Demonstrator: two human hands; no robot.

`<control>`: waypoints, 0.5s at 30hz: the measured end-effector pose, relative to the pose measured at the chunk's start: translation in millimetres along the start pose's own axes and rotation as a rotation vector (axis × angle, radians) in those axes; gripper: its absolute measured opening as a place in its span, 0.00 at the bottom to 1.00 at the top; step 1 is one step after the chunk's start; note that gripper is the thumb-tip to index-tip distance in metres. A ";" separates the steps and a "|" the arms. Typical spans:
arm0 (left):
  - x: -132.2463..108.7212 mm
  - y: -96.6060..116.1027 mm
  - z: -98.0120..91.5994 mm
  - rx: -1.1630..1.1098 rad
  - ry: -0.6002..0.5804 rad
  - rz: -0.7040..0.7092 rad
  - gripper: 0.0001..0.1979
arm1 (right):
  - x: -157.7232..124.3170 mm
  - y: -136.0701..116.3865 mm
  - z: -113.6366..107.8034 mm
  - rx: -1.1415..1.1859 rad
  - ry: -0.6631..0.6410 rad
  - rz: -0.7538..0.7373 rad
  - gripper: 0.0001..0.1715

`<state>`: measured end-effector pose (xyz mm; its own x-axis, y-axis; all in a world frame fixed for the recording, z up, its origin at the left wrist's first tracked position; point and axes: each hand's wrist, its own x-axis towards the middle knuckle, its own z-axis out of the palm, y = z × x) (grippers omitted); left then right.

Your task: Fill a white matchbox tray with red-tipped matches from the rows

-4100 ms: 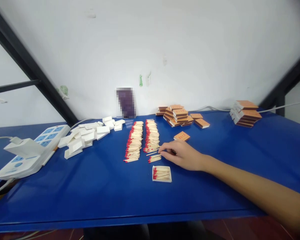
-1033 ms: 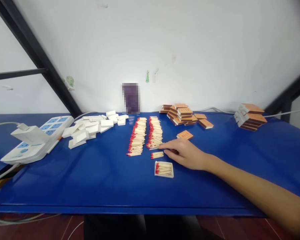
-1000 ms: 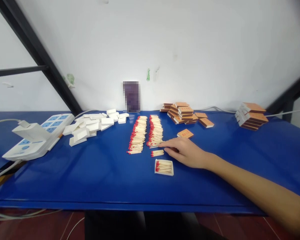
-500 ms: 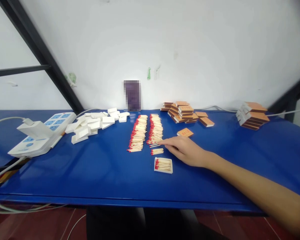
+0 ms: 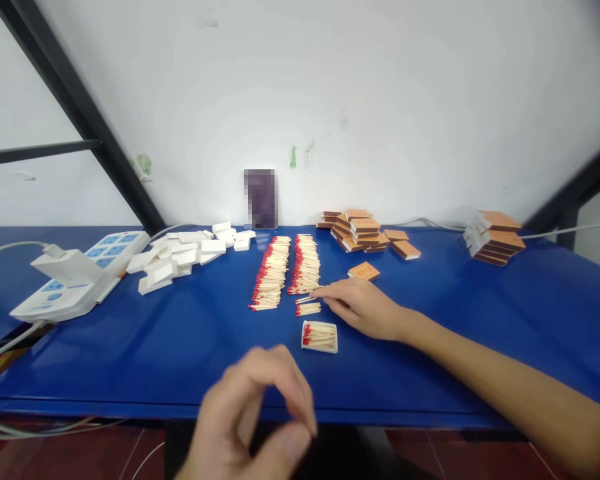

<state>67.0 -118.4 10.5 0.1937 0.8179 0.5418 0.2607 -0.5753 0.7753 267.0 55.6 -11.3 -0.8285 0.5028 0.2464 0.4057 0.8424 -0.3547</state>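
Note:
My right hand (image 5: 363, 307) reaches in from the right, thumb close to the index finger, its fingertips on the ends of a few loose matches (image 5: 305, 299). These lie slightly tilted at the near end of the right-hand row of red-tipped matches (image 5: 307, 263). A second row of matches (image 5: 271, 273) runs beside it on the left. Just below my fingertips is a small group of matches (image 5: 309, 309). Nearer me, a white matchbox tray (image 5: 336, 347) holds matches. My left hand (image 5: 255, 417), blurred, is in the foreground, fingers curled toward the thumb, nothing visible between them.
On the blue table (image 5: 180, 360) are white matchbox trays (image 5: 173, 257) at left, beside a power strip (image 5: 85, 280). Orange matchbox sleeves (image 5: 360, 233) are piled at the back, with one sleeve (image 5: 364, 271) nearer and another stack (image 5: 495, 237) at far right.
My left hand has come into view from below. The loose matches under my right fingertips have turned slightly. The whole view has shifted a little.

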 end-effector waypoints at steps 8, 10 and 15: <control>69.4 -38.7 -68.0 0.715 -0.075 0.289 0.05 | 1.3 -1.7 -1.1 0.015 0.025 0.015 0.19; 90.8 -50.2 -72.2 0.736 -0.065 0.316 0.07 | 1.7 -2.9 -0.2 0.020 0.060 0.067 0.19; 127.5 -77.1 -65.0 0.939 -0.240 0.391 0.12 | 2.6 -5.0 0.2 0.040 0.066 0.099 0.18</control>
<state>10.1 30.9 40.9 0.5786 0.6093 0.5422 0.7498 -0.6590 -0.0595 262.8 52.6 -9.1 -0.7573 0.5962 0.2668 0.4678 0.7801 -0.4155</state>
